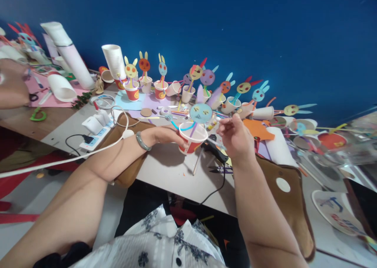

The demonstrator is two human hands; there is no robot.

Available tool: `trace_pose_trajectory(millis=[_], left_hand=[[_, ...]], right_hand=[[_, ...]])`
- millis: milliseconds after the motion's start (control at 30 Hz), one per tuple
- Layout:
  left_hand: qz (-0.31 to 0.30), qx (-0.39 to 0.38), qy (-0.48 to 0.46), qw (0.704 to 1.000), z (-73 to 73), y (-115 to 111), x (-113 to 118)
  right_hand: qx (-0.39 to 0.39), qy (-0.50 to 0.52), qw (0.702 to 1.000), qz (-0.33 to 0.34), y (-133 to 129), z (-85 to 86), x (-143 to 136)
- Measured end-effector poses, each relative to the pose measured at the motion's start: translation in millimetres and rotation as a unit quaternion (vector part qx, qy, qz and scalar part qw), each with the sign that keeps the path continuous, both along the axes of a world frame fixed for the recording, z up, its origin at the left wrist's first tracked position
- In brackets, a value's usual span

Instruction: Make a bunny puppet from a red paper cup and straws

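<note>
A red and white paper cup is held in my left hand, whose fingers wrap round its left side. Above the cup's rim stands a light blue round paper face with purple ears, and blue and purple stems run down from it into the cup. My right hand is raised to the right of the cup, fingers curled and pinched together; whatever is between the fingertips is too small to make out. Under and between the hands, a black glue gun lies on the table.
Several paper cups with rabbit faces, one with a yellow face, line the blue wall. A power strip with cables lies left, scissors near the glue gun, orange paper right. Another person's arm shows far left.
</note>
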State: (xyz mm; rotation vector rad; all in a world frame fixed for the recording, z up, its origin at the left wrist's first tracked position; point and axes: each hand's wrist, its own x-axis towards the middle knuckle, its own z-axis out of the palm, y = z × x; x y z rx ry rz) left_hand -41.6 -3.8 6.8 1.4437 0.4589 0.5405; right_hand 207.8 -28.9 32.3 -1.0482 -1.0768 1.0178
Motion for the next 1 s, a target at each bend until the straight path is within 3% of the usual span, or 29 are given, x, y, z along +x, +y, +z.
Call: trace_pose_trajectory(millis=[133,300,467,733,1000], left_hand=[[0.029,-0.085,-0.074,0.993,-6.4,12,-1],[0.044,-0.095,-0.136,0.985,-2.2,9,6],[0.014,-0.081,-0.126,0.989,1.9,0,13],[0.053,-0.095,-0.112,0.988,-10.4,0,14],[0.038,-0.104,-0.102,0.989,-11.1,-1,16]], right_hand=[[-0.017,-0.036,0.999,0.017,-2,-8.3,-2],[0.022,-0.081,0.996,0.036,-11,-17.1,-16],[0.052,-0.048,0.997,-0.008,-17,-22.5,-31],[0.063,0.012,0.996,-0.054,-17,-28.9,-43],[0.091,-0.082,0.991,-0.059,-18,-29.4,-37]])
